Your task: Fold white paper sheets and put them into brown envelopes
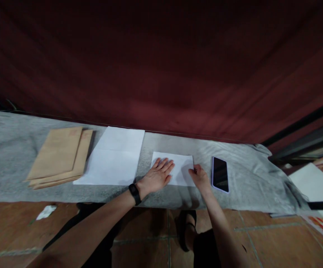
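Observation:
A white sheet of paper, about half the size of those beside it, lies on the grey cloth. It looks folded, though the fold itself is hard to make out. My left hand rests flat across its left part, fingers spread. At the paper's right edge is my right hand, its fingers curled and closed on that edge; the fingertips are partly hidden. Left of my hands lies a stack of larger white sheets with a faint crease across the middle.
Several brown paper envelopes are piled at the left. A phone with a dark screen and pale purple case lies right of my right hand. Grey cloth covers the narrow surface. A dark red curtain hangs behind it.

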`<state>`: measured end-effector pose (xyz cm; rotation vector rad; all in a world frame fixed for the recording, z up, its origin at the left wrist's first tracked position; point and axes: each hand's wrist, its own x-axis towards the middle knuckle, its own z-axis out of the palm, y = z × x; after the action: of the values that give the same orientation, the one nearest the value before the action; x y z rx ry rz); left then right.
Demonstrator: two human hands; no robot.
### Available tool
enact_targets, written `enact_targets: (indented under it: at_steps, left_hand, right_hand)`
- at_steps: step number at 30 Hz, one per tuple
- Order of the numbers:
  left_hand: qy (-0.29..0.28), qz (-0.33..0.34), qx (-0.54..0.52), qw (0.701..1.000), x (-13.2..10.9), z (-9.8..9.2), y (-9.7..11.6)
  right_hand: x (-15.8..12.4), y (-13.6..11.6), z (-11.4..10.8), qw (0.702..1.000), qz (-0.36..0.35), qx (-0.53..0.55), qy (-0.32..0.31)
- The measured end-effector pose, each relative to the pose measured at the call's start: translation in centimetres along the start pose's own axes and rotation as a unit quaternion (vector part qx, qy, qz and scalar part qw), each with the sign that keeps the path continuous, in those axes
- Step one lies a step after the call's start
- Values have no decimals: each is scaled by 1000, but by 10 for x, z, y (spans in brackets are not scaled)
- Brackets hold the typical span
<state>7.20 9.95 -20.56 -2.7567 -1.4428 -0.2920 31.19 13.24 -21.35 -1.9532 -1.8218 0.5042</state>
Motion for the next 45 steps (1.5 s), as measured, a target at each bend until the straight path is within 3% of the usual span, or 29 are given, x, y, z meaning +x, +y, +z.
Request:
enact_targets:
  at_steps: [9, 20, 35, 45]
  left_hand:
    - [-20, 27, -9, 999, -5, -4, -7]
    - [-21, 41, -14, 999, -5, -2, -8]
    - [-16, 64, -30, 997, -2, -7, -11]
    - [-29, 67, -53, 996, -1, -8, -12]
  right_hand:
    - [2, 3, -6, 999, 4, 18, -47]
    - [7, 1, -11, 993, 26, 101, -52]
    - [17, -14, -15, 952, 49, 250, -168]
    - [19, -9, -16, 941, 43, 273, -197]
